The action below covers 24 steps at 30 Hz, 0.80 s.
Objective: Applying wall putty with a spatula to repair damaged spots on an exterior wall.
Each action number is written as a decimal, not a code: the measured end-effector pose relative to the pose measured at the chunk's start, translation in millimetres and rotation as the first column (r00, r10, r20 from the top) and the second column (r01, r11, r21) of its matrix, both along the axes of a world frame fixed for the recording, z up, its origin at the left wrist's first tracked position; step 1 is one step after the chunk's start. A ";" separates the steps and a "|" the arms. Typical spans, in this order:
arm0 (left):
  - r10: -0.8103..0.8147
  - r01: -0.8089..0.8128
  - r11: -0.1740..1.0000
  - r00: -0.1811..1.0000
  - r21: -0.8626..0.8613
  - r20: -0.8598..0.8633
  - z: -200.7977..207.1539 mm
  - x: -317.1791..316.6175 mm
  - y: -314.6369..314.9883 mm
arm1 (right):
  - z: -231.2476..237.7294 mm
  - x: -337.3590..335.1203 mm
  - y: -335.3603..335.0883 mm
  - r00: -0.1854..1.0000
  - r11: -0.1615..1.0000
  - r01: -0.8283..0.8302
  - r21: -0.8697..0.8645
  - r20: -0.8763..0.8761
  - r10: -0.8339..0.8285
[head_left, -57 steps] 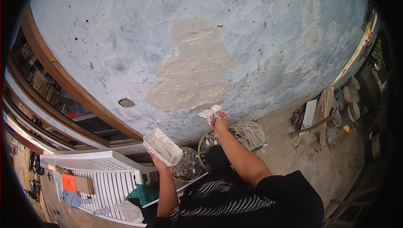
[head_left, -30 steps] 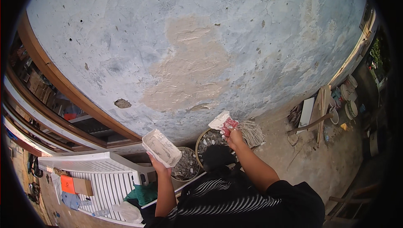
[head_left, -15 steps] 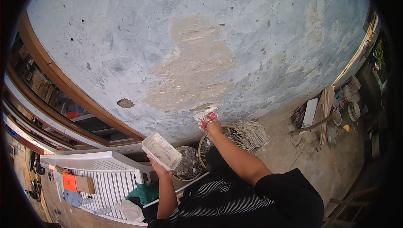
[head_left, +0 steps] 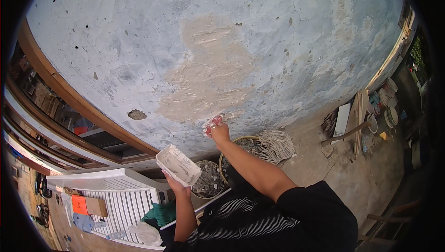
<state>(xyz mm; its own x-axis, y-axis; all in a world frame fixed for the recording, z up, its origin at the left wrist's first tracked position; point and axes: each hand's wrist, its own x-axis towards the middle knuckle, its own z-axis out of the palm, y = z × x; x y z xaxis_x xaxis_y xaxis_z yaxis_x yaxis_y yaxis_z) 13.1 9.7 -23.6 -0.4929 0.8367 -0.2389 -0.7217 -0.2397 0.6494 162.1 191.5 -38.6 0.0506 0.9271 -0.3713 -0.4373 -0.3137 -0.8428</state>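
My right hand [head_left: 221, 134] grips a red, plaster-smeared putty knife [head_left: 212, 125] and presses it to the lower edge of a beige plaster patch [head_left: 208, 73] on the worn blue-grey wall [head_left: 125, 57]. The blade is mostly hidden by the hand and the smears. Wet filler shows on the wall just right of the tool. Lower left, my left hand [head_left: 176, 185] is closed round the near end of a whitish rectangular tub [head_left: 168, 172], tilted so its plaster-coated inside shows. A small hole [head_left: 136, 114] sits in the wall left of the patch.
Below the wall stand two buckets of grey rubble, one with a yellowish rim [head_left: 245, 137], beside a string mop head [head_left: 277, 146]. A white slatted bench [head_left: 121, 178] carries an orange box [head_left: 79, 204]. Wooden planks [head_left: 359, 117] lean at right; a brown window frame [head_left: 88, 106] borders the left.
My right hand has moved left and slightly up with the putty knife, leaving a fresh smear where it was. The tub in my left hand has barely moved.
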 end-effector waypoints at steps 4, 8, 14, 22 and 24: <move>0.013 -0.013 1.000 1.000 0.003 -0.014 -4.9 -1.0 -1.8 | -20.4 19.2 -32.7 0.984 0.983 -0.161 0.088 0.098 0.152; 0.002 -0.002 1.000 1.000 0.006 -0.004 -11.9 -4.7 -5.4 | -25.4 59.6 -68.5 0.995 0.994 -0.094 -0.056 -0.018 0.093; -0.006 0.006 1.000 1.000 -0.010 -0.010 -17.9 -7.2 -4.6 | -30.3 89.3 -34.7 0.979 0.975 0.177 -0.135 -0.078 -0.189; 0.006 -0.006 1.000 1.000 -0.001 0.026 -6.7 -5.0 -3.5 | -7.0 63.8 10.4 0.947 0.953 0.228 -0.200 -0.182 -0.265; 0.002 -0.002 1.000 1.000 -0.002 0.006 -4.5 -5.9 -4.3 | -4.2 61.7 9.5 0.941 0.952 0.231 -0.202 -0.204 -0.272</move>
<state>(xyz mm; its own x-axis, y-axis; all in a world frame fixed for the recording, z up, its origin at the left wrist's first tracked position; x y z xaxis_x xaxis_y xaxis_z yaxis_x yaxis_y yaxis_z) 7.2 5.4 -28.1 -0.4929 0.8354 -0.2433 -0.7254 -0.2401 0.6451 223.8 201.0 -42.8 0.1697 0.8154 -0.5535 -0.6934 -0.3003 -0.6550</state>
